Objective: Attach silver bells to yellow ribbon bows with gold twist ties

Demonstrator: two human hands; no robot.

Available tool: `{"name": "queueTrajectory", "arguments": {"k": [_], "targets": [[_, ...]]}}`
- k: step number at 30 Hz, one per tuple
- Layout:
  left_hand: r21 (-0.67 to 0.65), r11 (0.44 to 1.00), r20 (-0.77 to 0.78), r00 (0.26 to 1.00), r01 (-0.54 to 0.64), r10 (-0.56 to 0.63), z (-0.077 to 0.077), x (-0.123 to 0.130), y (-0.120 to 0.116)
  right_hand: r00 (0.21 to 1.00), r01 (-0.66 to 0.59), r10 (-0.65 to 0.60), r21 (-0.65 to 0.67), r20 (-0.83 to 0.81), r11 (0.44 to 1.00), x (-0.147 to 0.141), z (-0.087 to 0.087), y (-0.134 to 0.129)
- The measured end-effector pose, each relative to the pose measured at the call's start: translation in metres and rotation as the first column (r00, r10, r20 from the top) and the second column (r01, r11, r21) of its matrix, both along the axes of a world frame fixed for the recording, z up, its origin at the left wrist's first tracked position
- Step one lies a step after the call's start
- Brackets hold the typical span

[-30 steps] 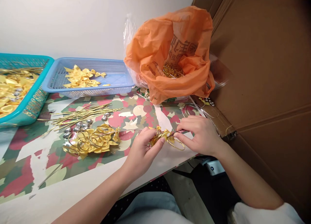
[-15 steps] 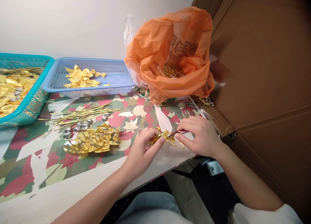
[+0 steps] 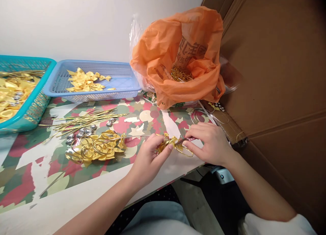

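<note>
My left hand (image 3: 152, 157) is closed, pinching a yellow ribbon bow (image 3: 166, 142) with gold wire wound about it between thumb and fingers. From the bow a loop of gold wire (image 3: 187, 152) sticks out to the right. In my right hand (image 3: 209, 140), also closed, is a slim pointed metal tool that looks like tweezers (image 3: 182, 141); its tip touches the bow. Left of my hands lies a heap of yellow bows with gold wire rings (image 3: 99, 147). Silver bells (image 3: 83, 132) and a bundle of gold wire ties (image 3: 86, 121) rest just behind that heap.
A teal basket (image 3: 38, 107) at far left and a blue basket (image 3: 94, 95) beside it hold yellow bows. An orange plastic bag (image 3: 175, 92) stands open at the back, with gold pieces inside. Cardboard (image 3: 277, 68) walls off the right side. The patterned table's (image 3: 122, 191) front edge runs below my hands.
Both hands keep nearly the same place and grip. The tool's tip has shifted only very slightly against the bow; the view has moved a touch.
</note>
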State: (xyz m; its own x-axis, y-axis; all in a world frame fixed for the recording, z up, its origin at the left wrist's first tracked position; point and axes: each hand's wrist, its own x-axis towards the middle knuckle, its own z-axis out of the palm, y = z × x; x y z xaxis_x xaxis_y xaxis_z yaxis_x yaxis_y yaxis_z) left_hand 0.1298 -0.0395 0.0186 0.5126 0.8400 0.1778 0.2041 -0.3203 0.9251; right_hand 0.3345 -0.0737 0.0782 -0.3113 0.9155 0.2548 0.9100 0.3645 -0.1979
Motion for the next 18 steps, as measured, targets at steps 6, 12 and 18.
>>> {"name": "queueTrajectory", "arguments": {"k": [6, 12, 18], "targets": [[-0.001, 1.0, -0.005, 1.0, 0.002, -0.002, 0.0, -0.0004, -0.0003, 1.0, -0.006, 0.006, -0.012, -0.003, 1.0, -0.0018, 0.0003, 0.0006], [0.005, 1.0, -0.015, 1.0, -0.005, 0.005, 0.0001, -0.0008, -0.0001, 1.0, 0.0, 0.0, 0.007, 0.0, 1.0, -0.0024, -0.0012, 0.0008], [0.045, 0.999, -0.028, 0.999, -0.027, 0.028, 0.0012, -0.0007, -0.0005, 0.999, 0.012, -0.012, -0.009, -0.033, 1.0, 0.0032, 0.0014, 0.0]]}}
